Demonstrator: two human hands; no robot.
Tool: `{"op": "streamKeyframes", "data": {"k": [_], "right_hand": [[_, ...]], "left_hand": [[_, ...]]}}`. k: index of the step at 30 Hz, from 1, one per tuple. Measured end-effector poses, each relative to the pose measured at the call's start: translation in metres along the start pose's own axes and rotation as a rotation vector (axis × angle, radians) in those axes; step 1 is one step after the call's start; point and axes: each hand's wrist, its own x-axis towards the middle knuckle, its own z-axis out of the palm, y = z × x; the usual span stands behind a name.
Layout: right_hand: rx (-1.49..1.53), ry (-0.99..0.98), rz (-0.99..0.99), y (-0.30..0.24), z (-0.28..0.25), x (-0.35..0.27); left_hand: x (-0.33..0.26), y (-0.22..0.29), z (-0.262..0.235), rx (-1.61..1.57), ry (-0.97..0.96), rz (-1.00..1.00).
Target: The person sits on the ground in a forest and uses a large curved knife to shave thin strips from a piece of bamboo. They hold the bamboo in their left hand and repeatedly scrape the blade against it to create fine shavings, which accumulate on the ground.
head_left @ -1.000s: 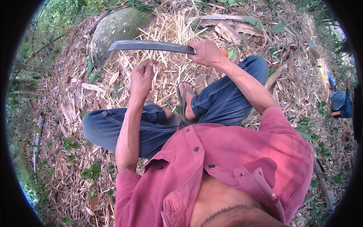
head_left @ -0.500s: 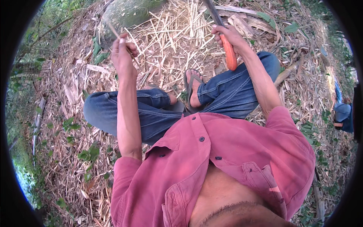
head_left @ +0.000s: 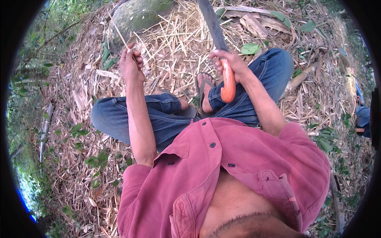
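Observation:
Between the fingers of my left hand (head_left: 131, 63) is a thin wooden stick (head_left: 118, 31), its far end slanting up and to the left toward a large greenish-grey rock (head_left: 137, 18). My right hand (head_left: 232, 65) is closed round the orange handle (head_left: 228, 83) of a machete, in front of my bent right knee. The machete's dark blade (head_left: 212, 24) points away from me and runs out past the top edge, so its tip is hidden. Pale split sticks (head_left: 184, 29) lie scattered on the ground beyond my feet, between rock and blade.
Dry leaves and bamboo litter (head_left: 71, 158) cover the ground. Broken wood pieces (head_left: 254, 24) lie at the far right, and a thicker stalk (head_left: 299, 81) lies beside my right knee. My sandalled foot (head_left: 204, 89) is close below the machete. Part of another person (head_left: 363, 119) shows at the right rim.
My right hand has drawn the machete nearer to me and to the left, showing more blade. The stick in my left hand now points more upward, and that hand has lowered slightly.

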Motion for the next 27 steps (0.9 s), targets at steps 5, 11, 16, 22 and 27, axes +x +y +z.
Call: {"op": "streamKeyframes", "data": {"k": [5, 11, 16, 22, 27], "right_hand": [[0.098, 0.017, 0.101, 0.036, 0.013, -0.019], [0.115, -0.017, 0.163, 0.055, 0.031, -0.043], [0.090, -0.062, 0.012, 0.053, 0.036, -0.065], [0.075, 0.024, -0.098, 0.058, 0.040, -0.089], [0.028, -0.001, -0.184, 0.059, 0.047, -0.101]], "left_hand": [[-0.006, -0.005, 0.007, 0.018, -0.020, -0.021], [-0.015, -0.006, 0.014, 0.074, -0.083, -0.043], [-0.022, -0.006, 0.016, 0.077, -0.063, -0.046], [-0.023, -0.002, 0.020, 0.082, -0.039, -0.022], [-0.025, -0.006, 0.019, 0.122, -0.099, 0.011]]}}
